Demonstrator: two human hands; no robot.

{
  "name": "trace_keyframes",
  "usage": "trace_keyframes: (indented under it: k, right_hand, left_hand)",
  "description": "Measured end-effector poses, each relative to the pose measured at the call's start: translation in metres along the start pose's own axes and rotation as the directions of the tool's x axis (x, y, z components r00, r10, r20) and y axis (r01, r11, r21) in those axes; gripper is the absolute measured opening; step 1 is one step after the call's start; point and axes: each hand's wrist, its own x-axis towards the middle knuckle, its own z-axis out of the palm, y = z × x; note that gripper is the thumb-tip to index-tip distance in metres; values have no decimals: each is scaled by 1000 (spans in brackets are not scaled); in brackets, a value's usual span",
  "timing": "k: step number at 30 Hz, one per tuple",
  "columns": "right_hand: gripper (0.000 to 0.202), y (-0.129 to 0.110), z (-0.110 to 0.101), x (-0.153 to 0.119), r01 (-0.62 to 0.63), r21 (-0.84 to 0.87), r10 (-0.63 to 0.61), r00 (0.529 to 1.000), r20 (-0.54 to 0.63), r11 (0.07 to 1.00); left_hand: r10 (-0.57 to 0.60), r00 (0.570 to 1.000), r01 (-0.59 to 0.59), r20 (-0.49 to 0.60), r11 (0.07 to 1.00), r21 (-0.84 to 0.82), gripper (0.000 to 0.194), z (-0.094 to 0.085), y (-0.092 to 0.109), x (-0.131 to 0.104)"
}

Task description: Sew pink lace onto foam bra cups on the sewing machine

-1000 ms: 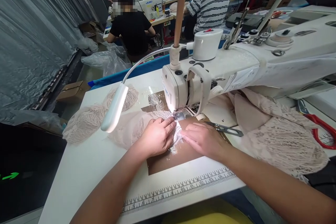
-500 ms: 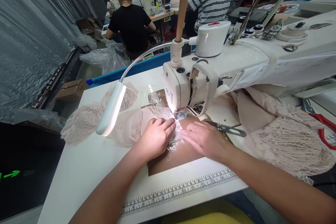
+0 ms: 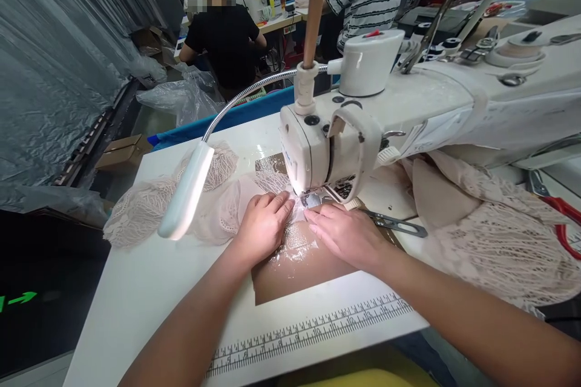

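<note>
Pale pink, sheer lace fabric (image 3: 231, 210) is under my fingers right now, one end tucked in below the head of the white sewing machine (image 3: 306, 151), the rest spreading left over the white desk (image 3: 136, 302). It looks feather-light and limp, probably soft, likely to pucker or skid on that glossy brown sheet (image 3: 299, 275), and the open mesh could snag, so I'd take it flat, close by the needle area, one hand either side, no tugging. Left hand (image 3: 265, 224): fingers side by side, laid down over the cloth. Right hand (image 3: 340, 230): fingers stretched out, tips at the cloth's edge just beside the machine head. Does either thumb pinch from beneath? Can't tell from here. And look, against half a second ago: my left hand has slid a touch to the left, my right fingertips have come in nearer the machine, and less lace shows between them, its near edge drawn up so more of the brown sheet lies bare.
</note>
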Motion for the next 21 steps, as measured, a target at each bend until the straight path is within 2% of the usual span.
trace_keyframes:
  k: [13,17,21]
  right_hand:
    - [30,1,2,-2,26,17,-26,1000,16,1000]
    - [31,3,-14,-7,4,42,-6,998,62,999]
    - [33,16,-35,-22,-49,-10,49,999,11,999]
  left_hand:
    - [-127,987,108,-98,977,-184,37,6,-6,-6]
    - [-162,978,136,-128,972,-194,38,8,-6,-8]
    - [-219,962,188,-164,965,-185,32,9,-8,-10]
